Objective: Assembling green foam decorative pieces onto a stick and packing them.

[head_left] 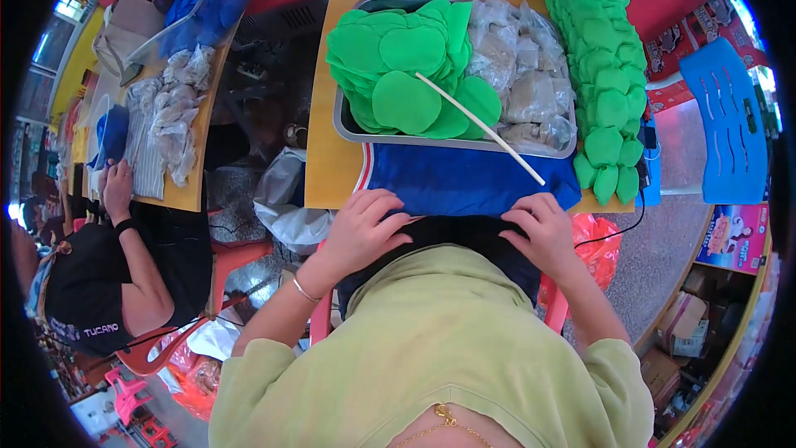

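My left hand point(363, 226) and my right hand point(541, 228) both grip the near edge of a blue cloth point(464, 182) that hangs over the front of the wooden table point(332, 166). Behind the cloth stands a metal tray point(352, 131) holding a heap of round green felt discs point(410, 75) on its left side and clear bags of grey material point(522, 75) on its right. A thin white stick point(481, 129) lies slanted across the discs and the tray's front rim, its tip over the blue cloth.
A long stack of green discs point(605, 58) runs down the table's right side. A blue plastic chair point(730, 124) stands at the right. On the left, another person in black point(108, 274) sits at a second table point(186, 191) with grey bags and blue cloth.
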Demonstrator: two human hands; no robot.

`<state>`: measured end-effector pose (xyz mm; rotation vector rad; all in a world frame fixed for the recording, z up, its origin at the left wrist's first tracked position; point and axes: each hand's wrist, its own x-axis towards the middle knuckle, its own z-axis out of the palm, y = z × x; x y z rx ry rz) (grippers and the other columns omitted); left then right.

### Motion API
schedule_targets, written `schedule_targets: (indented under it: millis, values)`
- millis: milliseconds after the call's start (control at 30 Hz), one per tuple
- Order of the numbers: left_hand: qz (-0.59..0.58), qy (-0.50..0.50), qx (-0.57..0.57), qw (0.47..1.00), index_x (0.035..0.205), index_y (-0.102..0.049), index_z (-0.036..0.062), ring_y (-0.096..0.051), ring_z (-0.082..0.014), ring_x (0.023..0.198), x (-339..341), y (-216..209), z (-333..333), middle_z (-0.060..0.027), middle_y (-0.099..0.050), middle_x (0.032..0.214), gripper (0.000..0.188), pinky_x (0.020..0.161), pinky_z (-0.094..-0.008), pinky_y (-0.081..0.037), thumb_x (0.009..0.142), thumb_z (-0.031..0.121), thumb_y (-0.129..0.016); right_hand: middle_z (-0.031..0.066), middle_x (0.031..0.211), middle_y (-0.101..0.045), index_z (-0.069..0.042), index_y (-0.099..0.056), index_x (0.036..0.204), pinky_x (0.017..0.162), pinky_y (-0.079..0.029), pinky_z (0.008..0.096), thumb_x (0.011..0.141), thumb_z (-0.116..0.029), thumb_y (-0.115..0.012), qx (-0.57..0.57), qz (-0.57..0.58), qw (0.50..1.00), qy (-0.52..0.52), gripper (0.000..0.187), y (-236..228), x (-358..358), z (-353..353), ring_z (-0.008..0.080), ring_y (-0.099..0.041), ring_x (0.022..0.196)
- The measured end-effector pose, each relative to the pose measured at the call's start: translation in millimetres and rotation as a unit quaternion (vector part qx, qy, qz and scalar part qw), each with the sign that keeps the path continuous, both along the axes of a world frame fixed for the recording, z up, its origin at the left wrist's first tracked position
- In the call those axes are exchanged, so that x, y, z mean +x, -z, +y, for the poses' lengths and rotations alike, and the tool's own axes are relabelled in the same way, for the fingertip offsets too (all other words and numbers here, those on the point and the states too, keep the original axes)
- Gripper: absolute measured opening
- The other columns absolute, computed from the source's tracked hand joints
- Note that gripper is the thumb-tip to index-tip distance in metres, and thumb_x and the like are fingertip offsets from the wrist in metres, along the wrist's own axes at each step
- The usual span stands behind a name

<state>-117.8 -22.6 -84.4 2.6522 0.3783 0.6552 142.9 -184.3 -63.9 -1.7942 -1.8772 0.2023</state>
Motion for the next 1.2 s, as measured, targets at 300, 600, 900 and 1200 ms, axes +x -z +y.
schedule_targets:
  millis: [300,600,900,1200]
  values:
    - [0.095,0.033,0.15,0.984,0.096,-0.057,0.0123,-0.052,-0.0248,0.102,-22,16,17,-0.0094,-0.053,0.102,0.025,0.085,-0.0373,-0.042,0.072,0.015,-0.055,0.0054,0.089,-0.057,-0.009,-0.062,0.085,0.073,-0.043,0.0372,0.061,-0.003,-0.07,0.006,-0.029,0.999,0.041,0.026,18,28,-18,0.0257,-0.055,0.086]
    - [0.082,0.029,0.149,0.985,0.093,-0.058,0.0116,-0.053,-0.0248,0.099,-22,6,29,-0.0094,-0.053,0.1,0.025,0.083,-0.0372,-0.043,0.069,0.01,-0.059,0.0074,0.082,-0.059,-0.004,-0.062,0.081,0.069,-0.045,0.0331,0.064,0.0,-0.07,-0.008,0.032,0.997,0.073,0.019,8,35,-20,0.0246,-0.056,0.08]
    - [0.005,-0.041,-0.178,0.983,0.091,-0.065,0.0063,-0.053,-0.027,0.091,-7,-17,45,-0.0088,-0.056,0.094,0.031,0.078,-0.0337,-0.043,0.065,-0.009,-0.059,0.0092,0.082,-0.06,-0.002,-0.063,0.083,0.071,-0.046,0.0322,0.07,0.0,-0.068,-0.013,0.14,0.984,0.111,0.014,-3,39,-19,0.0254,-0.057,0.078]
    - [-0.107,-0.021,-0.354,0.929,0.093,-0.07,0.0074,-0.053,-0.022,0.092,-22,-24,49,-0.0064,-0.057,0.095,0.05,0.074,-0.028,-0.043,0.058,-0.018,-0.045,0.0089,0.081,-0.059,-0.002,-0.063,0.083,0.068,-0.043,0.0284,0.068,0.007,-0.065,0.005,0.175,0.975,0.135,0.017,-8,40,-29,0.0207,-0.055,0.077]
